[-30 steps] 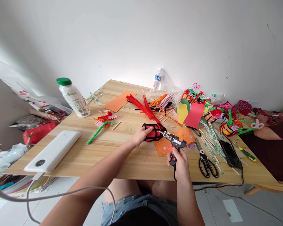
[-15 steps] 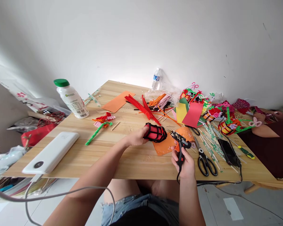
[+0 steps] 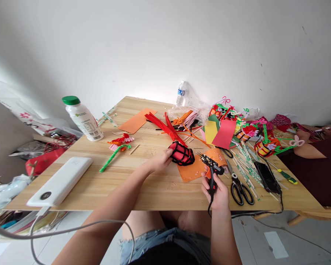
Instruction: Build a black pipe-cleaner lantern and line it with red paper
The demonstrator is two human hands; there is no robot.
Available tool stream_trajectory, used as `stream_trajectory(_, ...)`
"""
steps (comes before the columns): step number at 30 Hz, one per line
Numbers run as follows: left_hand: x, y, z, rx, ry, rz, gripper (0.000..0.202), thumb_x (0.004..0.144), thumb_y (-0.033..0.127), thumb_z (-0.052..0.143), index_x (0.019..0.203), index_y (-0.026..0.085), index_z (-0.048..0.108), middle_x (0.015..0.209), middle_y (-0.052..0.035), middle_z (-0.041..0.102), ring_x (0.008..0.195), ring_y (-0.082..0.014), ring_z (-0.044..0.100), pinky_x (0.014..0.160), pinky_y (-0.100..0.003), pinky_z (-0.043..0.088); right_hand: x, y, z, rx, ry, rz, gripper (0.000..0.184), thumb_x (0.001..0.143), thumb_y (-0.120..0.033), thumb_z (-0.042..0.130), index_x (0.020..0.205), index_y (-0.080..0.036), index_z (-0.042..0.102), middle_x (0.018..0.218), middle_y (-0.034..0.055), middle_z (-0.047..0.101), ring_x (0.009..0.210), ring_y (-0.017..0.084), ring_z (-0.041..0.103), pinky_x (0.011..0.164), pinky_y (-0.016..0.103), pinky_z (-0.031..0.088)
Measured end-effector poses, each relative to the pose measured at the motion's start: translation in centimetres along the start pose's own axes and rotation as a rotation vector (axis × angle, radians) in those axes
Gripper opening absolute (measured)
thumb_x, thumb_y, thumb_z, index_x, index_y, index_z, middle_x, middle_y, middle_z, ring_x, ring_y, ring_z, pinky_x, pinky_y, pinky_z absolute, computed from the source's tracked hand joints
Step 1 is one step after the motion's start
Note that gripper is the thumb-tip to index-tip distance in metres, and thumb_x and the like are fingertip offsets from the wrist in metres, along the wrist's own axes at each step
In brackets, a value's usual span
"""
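Observation:
My left hand (image 3: 160, 161) grips a small red craft piece wrapped in a black pipe-cleaner cage (image 3: 181, 153), holding it just above the wooden table (image 3: 143, 184). My right hand (image 3: 218, 191) is closed round the handle of a black glue gun (image 3: 211, 168), its glue-crusted nozzle pointing up-left, a short gap from the red piece. An orange paper sheet (image 3: 194, 170) lies under both.
A white power bank (image 3: 61, 180) lies front left with a cable hanging off. A green-capped bottle (image 3: 82, 119), a green pipe-cleaner flower (image 3: 116, 147), red pipe cleaners (image 3: 161, 125), scissors (image 3: 238, 186), a phone (image 3: 267, 176) and coloured papers (image 3: 223, 133) crowd the table. Another person's arm (image 3: 310, 149) rests far right.
My right hand has drawn the glue gun right and slightly down, away from the red piece it was touching. The left hand stays holding the piece, turned a little.

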State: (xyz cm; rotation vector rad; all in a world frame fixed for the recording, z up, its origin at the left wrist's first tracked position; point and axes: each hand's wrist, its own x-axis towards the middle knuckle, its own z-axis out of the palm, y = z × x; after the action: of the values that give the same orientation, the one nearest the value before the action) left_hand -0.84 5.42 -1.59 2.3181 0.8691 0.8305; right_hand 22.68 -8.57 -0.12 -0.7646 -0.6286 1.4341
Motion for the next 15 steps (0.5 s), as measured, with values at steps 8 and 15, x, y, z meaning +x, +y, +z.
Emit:
stream_trajectory(8, -0.12, 0.34, -0.21, 0.031, -0.057, -0.008, 0.008, 0.071, 0.012, 0.048, 0.074, 0.019, 0.05, 0.078, -0.0073, 0.057, 0.072, -0.0195, 0.053, 0.07, -0.03, 0.042, 0.16, -0.07, 0.02, -0.027, -0.009, -0.009, 0.023, 0.088, -0.03, 0.052, 0.105, -0.019, 0.063, 0.09, 0.0068, 0.064, 0.051, 0.008, 0.04, 0.037, 0.017, 0.037)
stream_trajectory(15, 0.07, 0.37, -0.42, -0.141, -0.065, -0.054, 0.009, 0.065, 0.014, 0.053, 0.072, 0.019, 0.056, 0.082, -0.0089, 0.063, 0.078, -0.0235, 0.058, 0.075, -0.032, 0.044, 0.17, 0.17, -0.16, -0.019, -0.001, 0.008, 0.023, 0.087, -0.03, 0.055, 0.105, -0.019, 0.063, 0.091, 0.0067, 0.065, 0.051, 0.008, 0.041, 0.037, 0.017, 0.037)
